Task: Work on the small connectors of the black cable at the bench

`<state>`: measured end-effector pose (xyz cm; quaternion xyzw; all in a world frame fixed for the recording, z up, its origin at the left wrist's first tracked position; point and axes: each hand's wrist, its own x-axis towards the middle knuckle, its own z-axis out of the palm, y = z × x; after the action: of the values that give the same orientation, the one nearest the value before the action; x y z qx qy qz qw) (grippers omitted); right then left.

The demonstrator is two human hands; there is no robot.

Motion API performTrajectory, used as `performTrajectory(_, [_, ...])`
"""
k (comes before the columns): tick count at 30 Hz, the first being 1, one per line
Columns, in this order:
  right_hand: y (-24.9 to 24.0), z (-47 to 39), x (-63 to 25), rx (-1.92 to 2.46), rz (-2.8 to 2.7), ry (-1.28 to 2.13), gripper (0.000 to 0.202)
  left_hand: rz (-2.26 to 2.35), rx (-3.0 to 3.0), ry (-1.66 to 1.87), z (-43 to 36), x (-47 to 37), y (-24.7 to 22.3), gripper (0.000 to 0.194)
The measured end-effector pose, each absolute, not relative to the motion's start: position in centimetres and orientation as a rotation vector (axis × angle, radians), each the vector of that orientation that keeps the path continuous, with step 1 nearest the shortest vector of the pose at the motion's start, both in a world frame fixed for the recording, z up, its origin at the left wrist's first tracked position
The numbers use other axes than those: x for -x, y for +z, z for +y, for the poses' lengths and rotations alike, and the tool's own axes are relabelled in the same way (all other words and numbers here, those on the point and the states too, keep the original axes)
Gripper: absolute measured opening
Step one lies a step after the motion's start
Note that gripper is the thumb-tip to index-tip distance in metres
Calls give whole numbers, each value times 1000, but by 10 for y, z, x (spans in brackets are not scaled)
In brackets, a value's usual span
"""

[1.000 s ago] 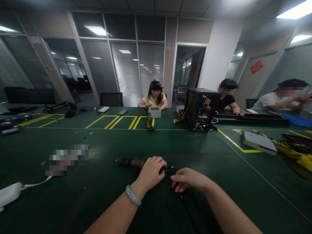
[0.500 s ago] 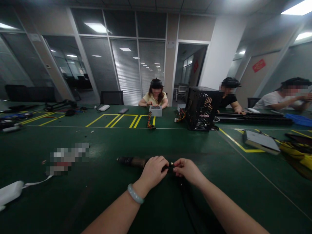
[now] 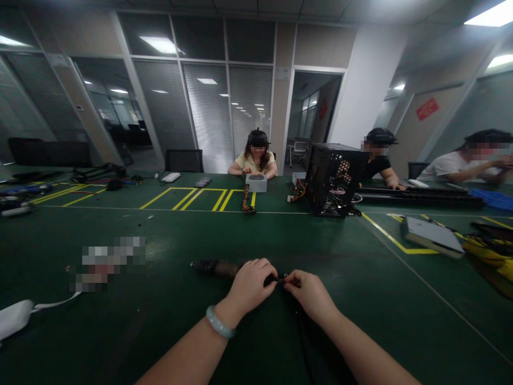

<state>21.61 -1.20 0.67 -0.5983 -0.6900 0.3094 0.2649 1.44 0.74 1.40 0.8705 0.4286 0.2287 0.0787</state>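
On the green table [image 3: 168, 321] lies a dark cylindrical tool [image 3: 218, 267], black and brown, its narrow silver tip pointing left; it resembles an electric screwdriver. My left hand [image 3: 253, 283], with a pale bangle [image 3: 219, 322] at the wrist, curls over its right end, fingers closed, covering much of it. My right hand [image 3: 310, 291] pinches a small dark piece close beside the left fingertips; what it is cannot be made out. Below the right hand a dark cord [image 3: 300, 337] runs toward me, hard to see against the table.
Across the table a person handles a grey box [image 3: 256, 183] with coloured cables. A black computer case [image 3: 334, 179] stands right of it, near two more people. A silver flat box [image 3: 433, 235] lies at right, a white device [image 3: 16, 319] at left.
My right hand has dropped slightly and moved a little, its pinch still close to the left fingers. A small gold-coloured glint between the hands is no longer visible. The tool stays put.
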Motion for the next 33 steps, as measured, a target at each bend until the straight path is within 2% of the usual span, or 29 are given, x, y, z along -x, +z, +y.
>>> performTrajectory(11, [2, -15, -201, 1604, -1948, 611, 10, 1218, -2653, 621, 11, -13, 13, 12])
performTrajectory(15, [1, -14, -201, 1609, -1933, 645, 8, 1205, -2675, 599, 12, -13, 12, 9])
performTrajectory(19, [1, -15, -202, 1628, -1913, 668, 17, 1181, -2699, 609, 12, -13, 12, 7])
performTrajectory(25, [2, -17, -203, 1638, -1936, 686, 9, 1193, -2692, 625, 11, -13, 12, 7])
performTrajectory(33, [-3, -17, -208, 1560, -1882, 825, 15, 1201, -2656, 676, 11, -14, 11, 7])
